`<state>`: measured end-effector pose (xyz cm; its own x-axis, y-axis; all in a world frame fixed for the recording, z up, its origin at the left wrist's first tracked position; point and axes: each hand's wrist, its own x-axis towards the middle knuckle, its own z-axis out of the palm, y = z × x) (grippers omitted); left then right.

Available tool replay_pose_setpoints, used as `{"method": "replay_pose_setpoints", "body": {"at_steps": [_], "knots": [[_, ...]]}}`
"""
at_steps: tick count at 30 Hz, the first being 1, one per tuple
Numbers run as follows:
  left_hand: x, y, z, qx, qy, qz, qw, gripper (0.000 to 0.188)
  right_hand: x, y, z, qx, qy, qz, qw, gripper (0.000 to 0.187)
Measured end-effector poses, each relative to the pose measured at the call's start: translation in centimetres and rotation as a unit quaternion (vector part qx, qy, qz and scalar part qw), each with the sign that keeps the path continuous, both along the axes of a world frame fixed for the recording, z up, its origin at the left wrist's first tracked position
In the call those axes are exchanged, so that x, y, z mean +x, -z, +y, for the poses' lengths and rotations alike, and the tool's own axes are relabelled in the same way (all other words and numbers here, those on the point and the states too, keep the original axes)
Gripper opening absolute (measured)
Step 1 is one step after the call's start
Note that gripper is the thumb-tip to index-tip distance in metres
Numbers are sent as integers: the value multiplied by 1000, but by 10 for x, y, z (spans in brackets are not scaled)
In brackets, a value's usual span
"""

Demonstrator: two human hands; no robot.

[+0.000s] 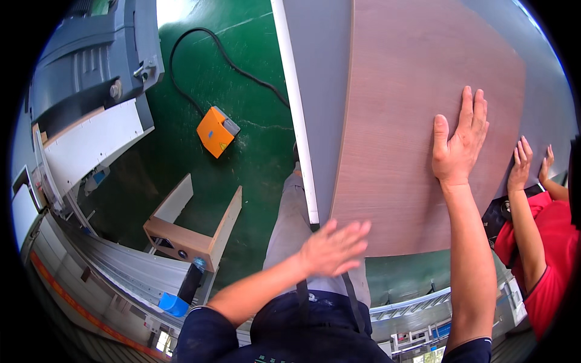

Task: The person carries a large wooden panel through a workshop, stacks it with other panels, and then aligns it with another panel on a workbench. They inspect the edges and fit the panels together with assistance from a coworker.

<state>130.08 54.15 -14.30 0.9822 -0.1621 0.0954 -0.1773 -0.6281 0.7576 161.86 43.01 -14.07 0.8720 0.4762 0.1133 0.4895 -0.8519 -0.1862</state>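
Currently the brown wood-grain panel (399,151) lies on a grey tabletop (319,91). The right hand (461,148) rests open-palmed on its right half; the left hand (331,247), blurred, fingers extended, is by its near-left corner. Left of it sits an orange foot pedal (215,134).

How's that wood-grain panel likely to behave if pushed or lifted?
The wood-grain panel is probably stiff: it lies flat, without visible sag. Being broad, it may feel heavy and awkward to lift. Its smooth-looking face could offer the right hand little grip, and the smooth grey surface beneath might let it slide.
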Motion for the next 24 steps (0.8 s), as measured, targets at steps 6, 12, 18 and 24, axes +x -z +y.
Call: {"method": "replay_pose_setpoints", "body": {"at_steps": [6,12,18,24], "knots": [[-127,-30,-21,-101,-68,151,981,51,1,8,-9,6,-8,-19,1000,69],[-56,-29,-9,-319,-347,265,841,50,10,23,-18,17,-28,-57,998,69],[-39,-24,5,-346,-310,298,834,27,24,28,-20,37,-46,-80,995,71],[-60,-8,19,-440,-309,360,763,22,30,31,-25,58,-95,-101,989,62]]}}
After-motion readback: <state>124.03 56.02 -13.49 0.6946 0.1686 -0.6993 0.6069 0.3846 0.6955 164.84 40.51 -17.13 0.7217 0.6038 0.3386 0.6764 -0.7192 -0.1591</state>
